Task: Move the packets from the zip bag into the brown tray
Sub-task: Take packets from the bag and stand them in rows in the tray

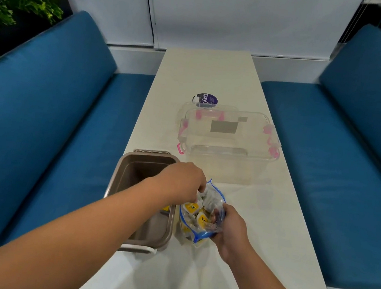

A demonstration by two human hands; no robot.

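A clear zip bag (210,207) with blue seal lines stands on the white table, holding several yellow-and-white packets (192,208). My right hand (228,228) grips the bag's near right side. My left hand (183,182) reaches across the brown tray (131,168) and its fingertips dip into the bag's open mouth, pinching something white there. A bit of a yellow packet (165,208) shows in the tray beside my left forearm; the arm hides most of the tray's floor.
A clear plastic storage box (228,137) with pink latches stands just behind the bag. A round dark-purple label (205,100) lies behind the box. Blue cushioned benches flank the narrow table (205,74) on both sides.
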